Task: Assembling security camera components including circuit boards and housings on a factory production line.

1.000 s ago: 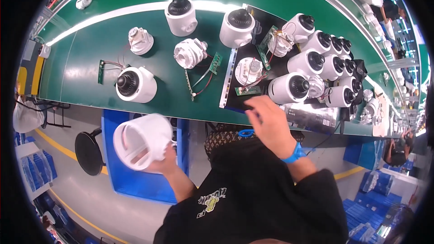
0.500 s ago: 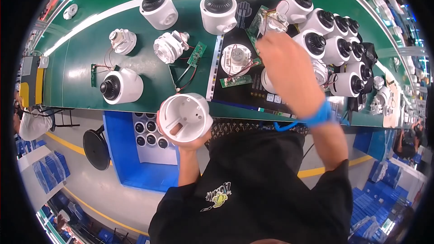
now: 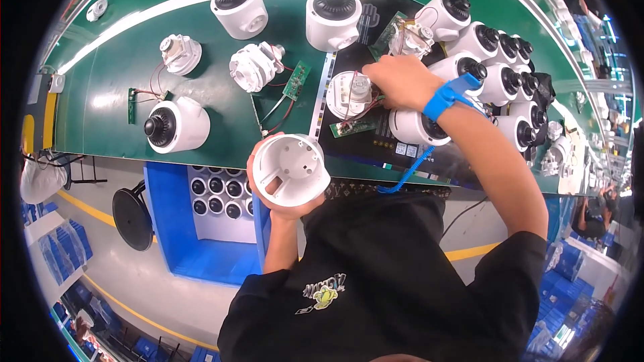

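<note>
My left hand (image 3: 292, 210) is wrapped round a hollow white camera housing (image 3: 315, 184), held over the table's front edge with its open side facing up. My right hand (image 3: 404, 84), wearing a blue wrist strap (image 3: 451, 95), has its fingertips closed at the upper right edge of a round white motor assembly (image 3: 345, 97). Those fingertips are partly hidden behind the hand. Thin wires join this assembly to a green circuit board (image 3: 353, 127) lying on the dark printed sheet (image 3: 382, 135). Just beyond the hand lies another white assembly (image 3: 410, 39).
Finished-looking white cameras with black domes (image 3: 503, 77) crowd the right side. More cameras (image 3: 335, 17) and wired white assemblies (image 3: 251, 67) stand on the green table (image 3: 100, 110). Below the edge, a blue bin (image 3: 221, 261) holds several dark-domed units.
My right hand has moved left and nearer, from the far assembly to the round motor assembly, which now sits tilted. The left hand and housing shifted slightly right in view.
</note>
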The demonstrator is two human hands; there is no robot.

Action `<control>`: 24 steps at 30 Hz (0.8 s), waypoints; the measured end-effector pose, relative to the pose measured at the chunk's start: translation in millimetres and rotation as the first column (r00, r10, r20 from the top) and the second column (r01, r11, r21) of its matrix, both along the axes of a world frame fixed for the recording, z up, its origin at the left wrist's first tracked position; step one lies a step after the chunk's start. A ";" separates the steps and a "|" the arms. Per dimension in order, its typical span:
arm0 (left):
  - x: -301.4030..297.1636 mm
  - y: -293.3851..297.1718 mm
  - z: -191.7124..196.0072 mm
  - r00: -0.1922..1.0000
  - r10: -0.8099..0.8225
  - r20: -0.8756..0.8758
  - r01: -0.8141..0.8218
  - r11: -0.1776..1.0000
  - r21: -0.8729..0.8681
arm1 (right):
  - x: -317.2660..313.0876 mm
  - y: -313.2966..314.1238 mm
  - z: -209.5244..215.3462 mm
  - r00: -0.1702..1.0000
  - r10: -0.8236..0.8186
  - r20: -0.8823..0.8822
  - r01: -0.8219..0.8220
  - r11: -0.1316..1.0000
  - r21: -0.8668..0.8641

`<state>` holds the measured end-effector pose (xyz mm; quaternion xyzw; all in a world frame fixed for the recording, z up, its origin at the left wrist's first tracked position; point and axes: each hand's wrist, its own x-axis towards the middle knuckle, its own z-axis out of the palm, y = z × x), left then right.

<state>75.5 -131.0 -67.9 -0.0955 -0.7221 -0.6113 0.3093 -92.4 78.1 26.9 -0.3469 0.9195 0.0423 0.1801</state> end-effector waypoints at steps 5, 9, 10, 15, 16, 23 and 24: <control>-1.5 3.5 6.4 0.999 0.044 0.003 -0.044 0.997 0.064 | -1.0 -10.9 8.3 0.975 -0.086 0.207 0.052 0.985 0.163; -1.8 -2.1 -19.9 0.999 -0.028 -0.016 0.030 0.985 0.168 | 7.3 9.3 28.6 0.997 -0.002 0.078 0.006 0.999 -0.053; -0.6 -3.3 -22.3 1.000 -0.015 -0.004 0.015 0.989 0.144 | 9.4 11.8 36.5 1.000 0.001 0.020 0.001 0.995 -0.104; -2.3 3.5 -9.0 0.987 0.094 -0.133 -0.087 0.994 0.063 | 10.3 32.5 49.5 0.949 0.146 -0.278 -0.239 0.912 -0.335; -1.1 5.0 -10.3 0.993 0.067 -0.099 -0.056 0.992 0.111 | 8.7 36.5 51.9 0.917 0.198 -0.347 -0.327 0.871 -0.366; -4.3 1.1 -7.6 0.999 -0.048 0.006 0.047 0.987 0.153 | 13.5 49.4 54.0 0.937 0.198 -0.287 -0.337 0.726 -0.599; -3.4 2.0 -8.9 0.999 -0.041 0.004 0.040 0.988 0.151 | 15.9 51.2 53.0 0.961 0.161 -0.225 -0.272 0.699 -0.662</control>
